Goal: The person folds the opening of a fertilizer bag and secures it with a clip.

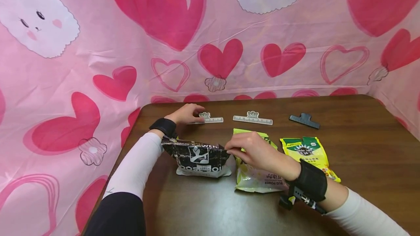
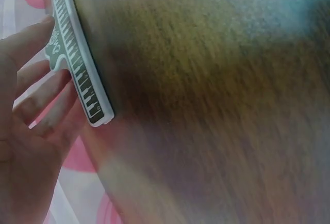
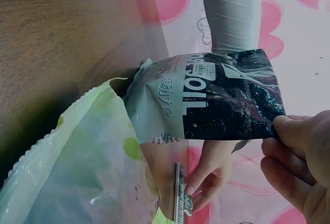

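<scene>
My left hand (image 1: 186,113) is at the far left of the table, its thumb and fingers around the handle of a white piano-key bag clip (image 1: 214,120). In the left wrist view the thumb rests on the clip's (image 2: 77,59) handle, with fingers behind it. My right hand (image 1: 255,150) pinches the top right corner of a black-and-white soil bag (image 1: 200,161) between thumb and fingers. This bag stands upright, its top edge folded flat. The right wrist view shows the pinched corner of the soil bag (image 3: 232,100) close up.
A second white piano-key clip (image 1: 252,119) and a black clip (image 1: 304,120) lie along the back. A yellow-green bag (image 1: 259,181) sits under my right forearm, and a green-and-yellow packet (image 1: 305,150) lies to its right. A pink heart-print cloth (image 1: 279,21) hangs behind the table.
</scene>
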Tool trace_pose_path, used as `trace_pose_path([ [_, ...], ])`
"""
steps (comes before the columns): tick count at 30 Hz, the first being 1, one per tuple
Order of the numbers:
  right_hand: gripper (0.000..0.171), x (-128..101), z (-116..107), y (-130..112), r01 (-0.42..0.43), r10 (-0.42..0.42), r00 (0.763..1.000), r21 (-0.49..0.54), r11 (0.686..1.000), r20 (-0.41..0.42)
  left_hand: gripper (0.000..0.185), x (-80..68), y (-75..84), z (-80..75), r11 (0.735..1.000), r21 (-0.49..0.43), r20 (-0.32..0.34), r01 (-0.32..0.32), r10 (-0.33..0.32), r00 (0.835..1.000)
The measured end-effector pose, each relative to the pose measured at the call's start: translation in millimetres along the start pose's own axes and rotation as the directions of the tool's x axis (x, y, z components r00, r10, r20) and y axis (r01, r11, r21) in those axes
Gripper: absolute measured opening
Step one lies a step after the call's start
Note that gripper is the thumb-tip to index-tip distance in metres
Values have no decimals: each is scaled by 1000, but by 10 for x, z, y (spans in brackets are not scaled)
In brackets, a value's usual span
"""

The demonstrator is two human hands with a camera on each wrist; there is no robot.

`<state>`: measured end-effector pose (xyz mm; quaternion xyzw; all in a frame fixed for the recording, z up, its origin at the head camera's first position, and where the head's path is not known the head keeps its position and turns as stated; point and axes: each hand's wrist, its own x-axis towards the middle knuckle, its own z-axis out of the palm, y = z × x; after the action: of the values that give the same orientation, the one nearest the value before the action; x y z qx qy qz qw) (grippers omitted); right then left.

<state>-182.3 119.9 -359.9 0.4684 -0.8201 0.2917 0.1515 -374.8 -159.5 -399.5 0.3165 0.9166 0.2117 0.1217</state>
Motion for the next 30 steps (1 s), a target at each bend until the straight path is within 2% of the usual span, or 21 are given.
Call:
trace_pose_path([
  [12, 9, 5, -4, -6, 1, -1, 1000, 2, 1000, 1, 51, 92, -28, 84, 992, 111, -6, -63, 65, 998],
  [30, 8, -5, 0, 8, -9, 9, 1000, -3, 1000, -2, 41, 85, 4, 78, 993, 116, -74, -10, 19, 997],
])
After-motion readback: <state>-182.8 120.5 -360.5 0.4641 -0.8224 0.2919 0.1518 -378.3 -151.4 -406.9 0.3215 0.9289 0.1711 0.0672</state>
